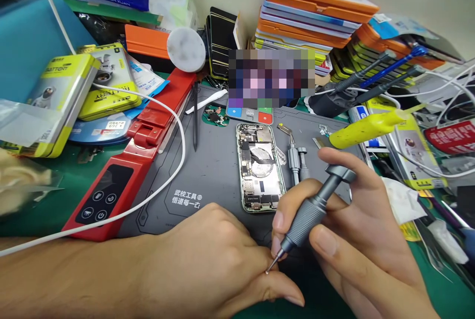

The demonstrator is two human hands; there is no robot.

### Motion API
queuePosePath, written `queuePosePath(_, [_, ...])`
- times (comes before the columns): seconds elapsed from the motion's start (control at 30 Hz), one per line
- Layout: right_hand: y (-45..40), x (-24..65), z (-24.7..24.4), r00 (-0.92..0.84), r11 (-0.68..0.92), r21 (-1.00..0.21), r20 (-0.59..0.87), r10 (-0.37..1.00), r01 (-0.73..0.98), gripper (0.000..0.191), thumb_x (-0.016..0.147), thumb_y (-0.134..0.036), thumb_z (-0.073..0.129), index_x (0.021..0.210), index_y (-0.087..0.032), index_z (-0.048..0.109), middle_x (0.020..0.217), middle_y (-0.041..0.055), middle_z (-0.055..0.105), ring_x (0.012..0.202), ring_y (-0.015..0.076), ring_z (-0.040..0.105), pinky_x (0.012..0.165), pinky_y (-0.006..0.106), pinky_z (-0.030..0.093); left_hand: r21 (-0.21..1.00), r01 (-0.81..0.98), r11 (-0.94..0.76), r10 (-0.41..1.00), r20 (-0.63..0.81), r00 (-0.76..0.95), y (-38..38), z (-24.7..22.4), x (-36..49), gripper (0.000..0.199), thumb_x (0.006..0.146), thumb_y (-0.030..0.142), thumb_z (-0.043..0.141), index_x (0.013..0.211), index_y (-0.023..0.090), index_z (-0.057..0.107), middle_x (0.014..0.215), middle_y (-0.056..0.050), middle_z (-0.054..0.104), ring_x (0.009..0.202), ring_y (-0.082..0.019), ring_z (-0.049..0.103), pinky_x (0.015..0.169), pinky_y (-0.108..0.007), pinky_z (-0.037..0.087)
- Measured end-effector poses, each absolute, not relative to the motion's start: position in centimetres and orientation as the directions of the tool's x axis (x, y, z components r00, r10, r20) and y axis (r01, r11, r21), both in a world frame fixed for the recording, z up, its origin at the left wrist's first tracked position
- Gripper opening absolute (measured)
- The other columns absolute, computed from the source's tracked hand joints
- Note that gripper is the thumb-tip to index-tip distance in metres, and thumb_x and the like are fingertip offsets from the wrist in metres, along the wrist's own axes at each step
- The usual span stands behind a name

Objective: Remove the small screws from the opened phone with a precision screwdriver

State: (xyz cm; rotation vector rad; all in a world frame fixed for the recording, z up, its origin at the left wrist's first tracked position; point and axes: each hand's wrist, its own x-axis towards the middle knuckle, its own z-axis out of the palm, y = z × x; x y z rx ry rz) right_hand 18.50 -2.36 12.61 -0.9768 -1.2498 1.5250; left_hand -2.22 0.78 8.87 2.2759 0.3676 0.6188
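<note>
My right hand [367, 225] grips a grey precision screwdriver [308, 217], its forefinger resting by the cap and its shaft slanting down to the left. The driver's tip meets my left hand [218, 262] near the base of the thumb, with a tiny pale speck at the tip. My left hand is closed, back upward, fingers curled under and hidden; whatever they hold is out of sight. Beyond both hands lies an opened smartphone [260, 168] with its inner parts bare. Beside it are two more grey screwdrivers [294, 163].
A red device with buttons [106, 193] stands on the left of the grey mat [156, 185], crossed by a white cable [183, 146]. Yellow battery boxes [55, 106], stacked orange cases [315, 7], a yellow bottle [365, 128] and a tool holder [328, 104] surround the mat.
</note>
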Motion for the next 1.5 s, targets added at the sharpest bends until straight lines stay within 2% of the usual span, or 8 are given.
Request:
queuePosePath(0.13, [-2.5, 18.5, 12.8, -0.285, -0.096, -0.98, -0.044, 0.958, -0.171, 0.047, 0.111, -0.027, 0.058, 0.149, -0.048, 0.043, 0.1, 0.0014, 0.074, 0.081, 0.0143, 0.069, 0.077, 0.023, 0.064, 0.731, 0.08, -0.677, 0.442, 0.317, 0.839, 0.7, 8.8, -2.1, 0.055, 0.118, 0.039, 0.039, 0.084, 0.018, 0.077, 0.064, 0.003, 0.069, 0.054, -0.016, 0.066, 0.053, -0.034, 0.041])
queuePosePath(0.3, [-2.2, 18.4, 12.9, -0.135, -0.09, -0.99, -0.074, 0.988, -0.113, 0.062, 0.094, -0.044, 0.08, 0.149, -0.038, 0.053, 0.103, 0.0088, 0.071, 0.081, 0.0277, 0.072, 0.07, 0.042, 0.067, 0.739, 0.086, -0.668, 0.431, 0.291, 0.854, 0.8, 9.0, -2.2, 0.053, 0.118, 0.037, 0.041, 0.087, 0.018, 0.079, 0.067, 0.002, 0.072, 0.057, -0.017, 0.068, 0.053, -0.034, 0.042])
queuePosePath(0.43, [-1.5, 18.6, 12.8, -0.08, -0.095, -0.99, -0.087, 0.993, -0.104, 0.07, 0.086, -0.052, 0.085, 0.147, -0.038, 0.055, 0.108, 0.0102, 0.07, 0.086, 0.0316, 0.071, 0.07, 0.048, 0.067, 0.744, 0.078, -0.663, 0.435, 0.299, 0.849, 0.7, 9.1, -2.3, 0.053, 0.118, 0.037, 0.041, 0.086, 0.017, 0.079, 0.069, 0.002, 0.074, 0.058, -0.016, 0.069, 0.055, -0.034, 0.044])
queuePosePath(0.6, [-1.4, 18.6, 12.9, -0.06, -0.102, -0.984, -0.094, 0.994, -0.147, 0.069, 0.087, -0.048, 0.083, 0.148, -0.041, 0.052, 0.102, 0.008, 0.069, 0.077, 0.0299, 0.07, 0.064, 0.046, 0.067, 0.76, 0.056, -0.647, 0.444, 0.315, 0.839, 0.7, 8.9, -2.2, 0.048, 0.118, 0.037, 0.042, 0.091, 0.02, 0.079, 0.069, 0.004, 0.075, 0.057, -0.014, 0.068, 0.054, -0.033, 0.042])
queuePosePath(0.73, [-1.5, 18.3, 13.0, -0.058, -0.094, -0.977, -0.085, 0.995, -0.191, 0.054, 0.1, -0.032, 0.069, 0.146, -0.046, 0.046, 0.093, 0.0022, 0.069, 0.069, 0.0238, 0.07, 0.061, 0.037, 0.065, 0.725, 0.052, -0.687, 0.437, 0.355, 0.827, 0.8, 8.9, -2.2, 0.048, 0.117, 0.039, 0.043, 0.092, 0.021, 0.079, 0.07, 0.004, 0.076, 0.055, -0.014, 0.064, 0.054, -0.032, 0.041])
queuePosePath(0.93, [-1.1, 18.2, 12.5, -0.071, -0.026, -0.969, -0.008, 0.997, -0.246, 0.049, 0.108, -0.02, 0.054, 0.151, -0.036, 0.037, 0.098, 0.0036, 0.071, 0.076, 0.0178, 0.072, 0.072, 0.027, 0.066, 0.723, 0.051, -0.689, 0.429, 0.35, 0.833, 0.9, 8.9, -2.3, 0.044, 0.118, 0.034, 0.042, 0.097, 0.02, 0.078, 0.076, 0.005, 0.078, 0.056, -0.015, 0.064, 0.054, -0.033, 0.04])
queuePosePath(1.2, [-1.0, 17.8, 12.1, -0.118, -0.06, -0.964, -0.03, 0.993, -0.259, 0.05, 0.108, -0.018, 0.054, 0.151, -0.037, 0.038, 0.099, 0.0031, 0.071, 0.079, 0.0176, 0.072, 0.072, 0.027, 0.067, 0.734, 0.073, -0.675, 0.452, 0.333, 0.828, 0.8, 9.0, -2.2, 0.052, 0.118, 0.038, 0.041, 0.088, 0.017, 0.078, 0.072, 0.003, 0.077, 0.055, -0.014, 0.064, 0.053, -0.034, 0.043])
queuePosePath(1.5, [-1.2, 18.3, 12.4, -0.208, -0.166, -0.951, -0.113, 0.972, -0.262, 0.05, 0.108, -0.023, 0.055, 0.152, -0.043, 0.041, 0.1, 0.0023, 0.07, 0.075, 0.0205, 0.073, 0.066, 0.034, 0.066, 0.731, 0.056, -0.68, 0.432, 0.337, 0.837, 0.9, 9.1, -2.3, 0.042, 0.117, 0.031, 0.043, 0.096, 0.019, 0.077, 0.075, 0.005, 0.076, 0.058, -0.015, 0.064, 0.055, -0.034, 0.044])
